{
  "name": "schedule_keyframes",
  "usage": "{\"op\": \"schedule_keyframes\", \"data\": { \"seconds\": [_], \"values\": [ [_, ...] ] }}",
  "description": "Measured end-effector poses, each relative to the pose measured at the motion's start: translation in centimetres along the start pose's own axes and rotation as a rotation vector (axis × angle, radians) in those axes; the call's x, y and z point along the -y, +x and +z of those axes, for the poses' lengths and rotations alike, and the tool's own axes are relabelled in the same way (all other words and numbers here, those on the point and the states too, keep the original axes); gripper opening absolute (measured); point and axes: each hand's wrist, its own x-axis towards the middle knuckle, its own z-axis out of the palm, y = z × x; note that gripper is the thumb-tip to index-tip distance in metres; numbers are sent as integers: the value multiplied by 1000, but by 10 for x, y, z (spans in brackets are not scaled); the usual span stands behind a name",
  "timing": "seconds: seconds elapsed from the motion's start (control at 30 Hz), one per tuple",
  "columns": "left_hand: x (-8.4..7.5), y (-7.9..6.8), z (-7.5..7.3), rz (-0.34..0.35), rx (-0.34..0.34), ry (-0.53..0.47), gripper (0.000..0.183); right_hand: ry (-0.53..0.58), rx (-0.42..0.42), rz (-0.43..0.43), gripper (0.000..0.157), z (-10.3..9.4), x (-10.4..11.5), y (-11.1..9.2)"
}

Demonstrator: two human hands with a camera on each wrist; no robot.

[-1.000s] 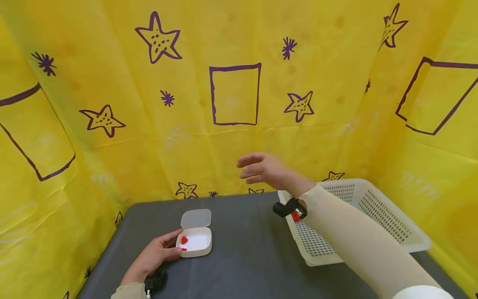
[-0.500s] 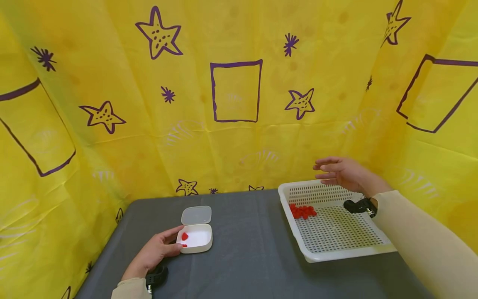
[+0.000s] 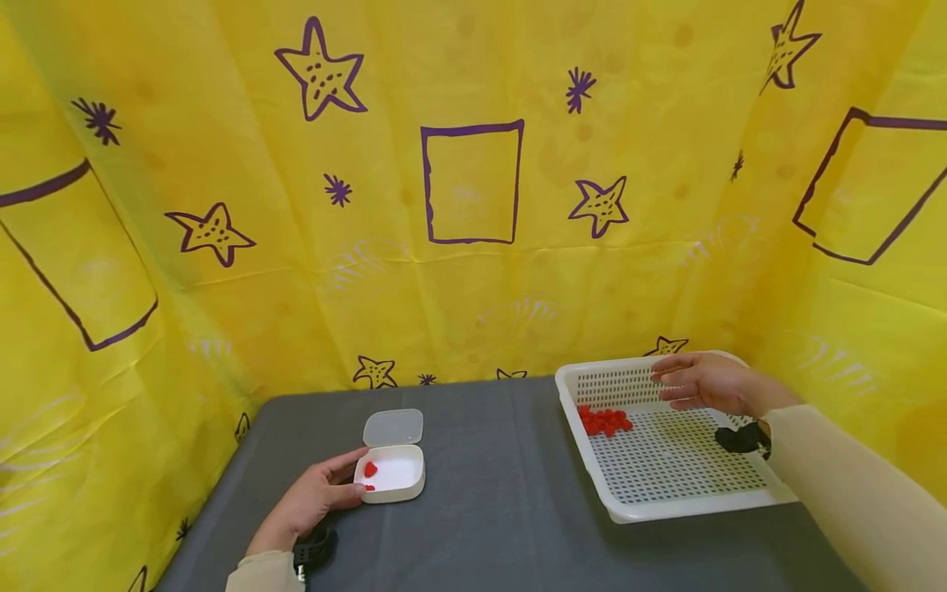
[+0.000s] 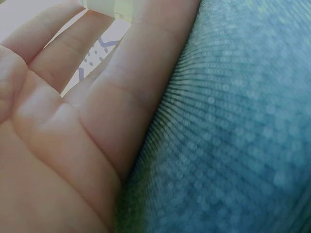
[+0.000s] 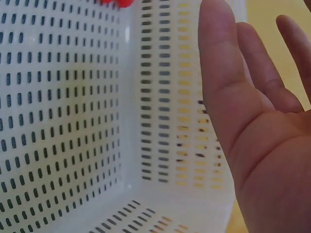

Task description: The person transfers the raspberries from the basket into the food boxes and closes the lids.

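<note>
On the left of the table, my left hand point(image 3: 316, 495) grips the left end of a small white flip-top box point(image 3: 398, 496), thumb in front and fingers behind. The box's translucent lid point(image 3: 393, 427) is folded back. Inside lie two small red pieces, the clearer one a red piece point(image 3: 371, 469) near the left wall. My right hand point(image 3: 706, 385) hovers over the back right of a white plastic basket point(image 3: 617, 511), fingers loosely extended and holding nothing. A cluster of red pieces point(image 3: 607, 421) sits in the basket's back left corner, apart from that hand.
A dark grey cloth covers the table point(image 3: 488, 510), with bare cloth between box and basket. A yellow curtain point(image 3: 473, 312) with purple star drawings surrounds the back and sides. Slotted basket walls point(image 5: 155, 92) rise beside the right hand.
My right hand has swept right from above the table's middle to over the basket and sunk lower, uncovering the red cluster. The left hand stays on the box.
</note>
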Motion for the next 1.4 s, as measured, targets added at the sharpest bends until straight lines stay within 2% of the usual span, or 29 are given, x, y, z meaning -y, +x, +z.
{"op": "schedule_keyframes", "data": {
  "seconds": [0.23, 0.47, 0.77, 1.17, 1.4],
  "values": [
    [-2, -1, 0, -11, -12, 13, 72, -110, 36, 58, 61, 13, -12, 14],
    [-3, -1, 1, -4, 11, -17, 71, -160, 5, 136, 55, 32, -23, 28],
    [-4, -2, 1, -12, -4, -12, 71, -204, -23, 184, 53, 46, -36, 40],
    [-2, 0, 2, -16, -5, -12, 71, -269, -82, 165, 48, 56, -53, 52],
    [-1, 1, 1, -10, 2, -19, 71, -315, -83, 141, 47, 56, -55, 55]
  ]
}}
